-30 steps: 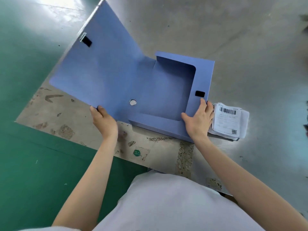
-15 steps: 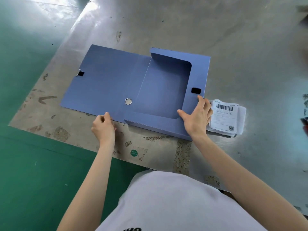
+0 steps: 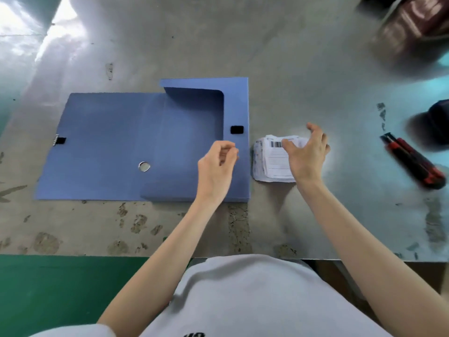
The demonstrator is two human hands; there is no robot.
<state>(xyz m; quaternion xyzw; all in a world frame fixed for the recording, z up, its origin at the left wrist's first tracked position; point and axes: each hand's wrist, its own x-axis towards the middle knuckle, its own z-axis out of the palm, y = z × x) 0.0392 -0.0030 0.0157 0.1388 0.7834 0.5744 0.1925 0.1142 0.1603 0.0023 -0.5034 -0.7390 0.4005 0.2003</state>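
A blue file box [image 3: 116, 147] lies open and flat on the grey table [image 3: 279, 57], lid spread to the left, tray part on the right with a black fastener patch [image 3: 237, 129]. A stack of white slips with a barcode [image 3: 273, 159] sits just right of the box. My left hand [image 3: 217, 164] hovers over the box's right part, fingers loosely curled and holding nothing. My right hand [image 3: 307, 152] is spread above the paper stack, fingers relaxed; whether it touches the paper is unclear.
A red and black utility knife [image 3: 413, 160] lies at the right. A dark rounded object [image 3: 435, 122] sits beyond it, and a blurred dark reddish thing [image 3: 418, 27] is at the far right corner. The table's front edge runs near my body; green floor lies left.
The box lid went from raised to flat on the table. Both hands let go of the box; my left moved right over the tray and my right moved onto the paper stack.
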